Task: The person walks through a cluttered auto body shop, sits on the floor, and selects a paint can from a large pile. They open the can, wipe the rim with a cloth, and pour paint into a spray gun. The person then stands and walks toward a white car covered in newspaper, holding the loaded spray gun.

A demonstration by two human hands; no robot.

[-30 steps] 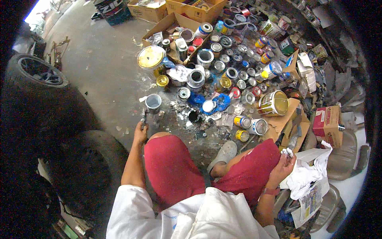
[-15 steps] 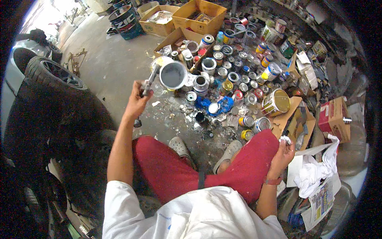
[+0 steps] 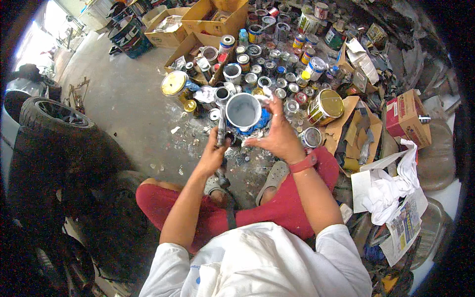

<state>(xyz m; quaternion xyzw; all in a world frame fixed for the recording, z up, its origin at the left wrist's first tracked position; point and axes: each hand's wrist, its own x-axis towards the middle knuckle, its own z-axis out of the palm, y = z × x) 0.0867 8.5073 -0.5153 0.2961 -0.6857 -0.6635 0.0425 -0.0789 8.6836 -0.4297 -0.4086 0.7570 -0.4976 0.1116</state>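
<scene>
My left hand (image 3: 213, 151) is wrapped round the metal handle of a paint spray gun (image 3: 221, 129). Its round, grey-stained cup (image 3: 243, 111) is upright with its open mouth facing me. At the cup's right side, my right hand (image 3: 281, 132) is curved, thumb spread away from the fingers. A small white wad (image 3: 267, 93), like cloth or tissue, shows at its fingertips. How the fingers grip the wad is partly blurred. Whether this hand touches the cup, I cannot tell. Blue crumpled material (image 3: 262, 123) lies behind the cup on the floor.
Many paint cans, including a gold-lidded tin (image 3: 330, 105), crowd the floor ahead. A large yellow-lidded can (image 3: 174, 84) stands left of them. Cardboard boxes (image 3: 214, 22) are at the back. White cloth (image 3: 388, 193) lies to my right; a car tyre (image 3: 55, 119) is at left.
My left hand has brought the spray gun rightward and nearer. My right hand has moved from beside my knee up to the cup's right side, with the white wad. The view has shifted.
</scene>
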